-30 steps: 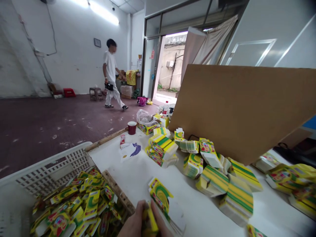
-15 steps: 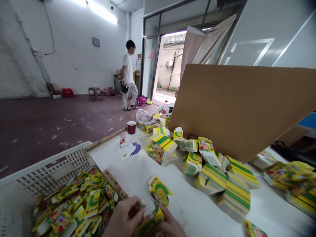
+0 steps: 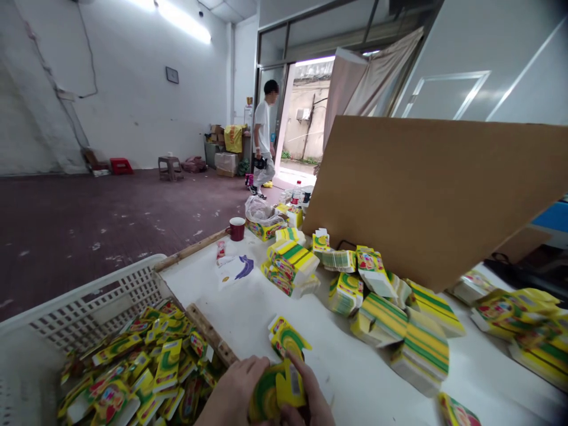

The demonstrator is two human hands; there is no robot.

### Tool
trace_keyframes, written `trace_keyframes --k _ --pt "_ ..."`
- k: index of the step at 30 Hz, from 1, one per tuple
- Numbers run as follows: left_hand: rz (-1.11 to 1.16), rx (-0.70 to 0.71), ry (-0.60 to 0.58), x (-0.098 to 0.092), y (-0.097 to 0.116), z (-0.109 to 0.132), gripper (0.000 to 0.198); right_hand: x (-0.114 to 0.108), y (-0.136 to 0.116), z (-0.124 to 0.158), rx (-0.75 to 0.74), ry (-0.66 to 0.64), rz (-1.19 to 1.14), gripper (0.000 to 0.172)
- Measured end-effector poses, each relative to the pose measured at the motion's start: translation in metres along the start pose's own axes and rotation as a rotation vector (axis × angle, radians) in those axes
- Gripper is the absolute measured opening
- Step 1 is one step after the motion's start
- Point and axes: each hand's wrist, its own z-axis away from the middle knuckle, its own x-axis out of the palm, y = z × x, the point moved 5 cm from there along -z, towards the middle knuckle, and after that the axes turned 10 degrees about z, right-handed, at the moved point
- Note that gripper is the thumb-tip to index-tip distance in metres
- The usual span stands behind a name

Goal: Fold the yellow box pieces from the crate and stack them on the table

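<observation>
yellow carton — between the left fingers and right fingers

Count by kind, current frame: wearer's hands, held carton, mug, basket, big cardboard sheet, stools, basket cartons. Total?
Left hand and right hand: 2
Held carton: 1
Mug: 1
Basket: 1
Cardboard sheet: 1
Grey stool and red stool: 2
Basket cartons: too overlapped to count
Total, excluding basket cartons: 8

Yellow-green printed carton, held between left hand and right hand.
</observation>
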Motion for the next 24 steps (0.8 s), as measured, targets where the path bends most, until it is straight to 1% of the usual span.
trace_keyframes --k 1,3,5,7,10,13,15,16,18,19,21,22,23,24 --pt "-0.010 0.006 0.011 0.002 -0.003 -0.001 0.070 -0.003 -0.002 -0.002 -0.041 0.022 0.079 0.063" --pt "-0.035 0.049 0.059 0.006 -0.008 -0.002 0.071 -0.008 -0.003 -0.003 -0.094 0.049 0.219 0.056" --pt "-0.058 0.100 0.119 0.007 -0.011 -0.002 0.068 -0.008 0.000 -0.002 -0.115 0.037 0.291 0.051" --pt "-0.066 0.114 0.152 0.006 -0.012 -0.002 0.063 -0.006 0.003 -0.001 -0.137 0.006 0.326 0.048" --pt "-0.061 0.060 0.100 0.001 -0.009 -0.001 0.053 -0.006 0.000 -0.001 -0.203 -0.031 0.356 0.048" --pt "0.005 0.027 0.022 -0.006 -0.004 0.002 0.046 -0.009 -0.006 -0.003 -0.236 -0.116 0.335 0.054" --pt "0.044 0.030 0.008 -0.009 -0.002 0.003 0.041 -0.009 -0.008 -0.004 -0.225 -0.162 0.323 0.055" --pt "0.043 0.029 0.014 -0.009 -0.001 0.002 0.040 -0.008 -0.008 -0.004 -0.209 -0.160 0.327 0.054" --pt "0.002 0.020 0.043 -0.007 0.001 -0.001 0.041 -0.004 -0.005 -0.004 -0.171 -0.100 0.348 0.052" --pt "-0.019 0.011 0.057 -0.006 0.001 -0.002 0.046 -0.002 -0.002 -0.003 -0.155 -0.053 0.352 0.052" --pt "-0.026 -0.005 0.068 -0.004 -0.001 -0.002 0.054 0.002 0.004 -0.002 -0.119 0.011 0.321 0.059" --pt "-0.018 -0.016 0.071 -0.005 -0.004 0.001 0.055 0.003 0.008 -0.002 -0.091 0.024 0.301 0.065" --pt "-0.011 -0.034 0.082 -0.008 -0.010 0.005 0.056 0.002 0.012 -0.003 -0.050 0.036 0.302 0.066" --pt "-0.012 -0.065 0.101 -0.013 -0.019 0.010 0.057 -0.001 0.017 -0.003 -0.001 0.057 0.337 0.060"
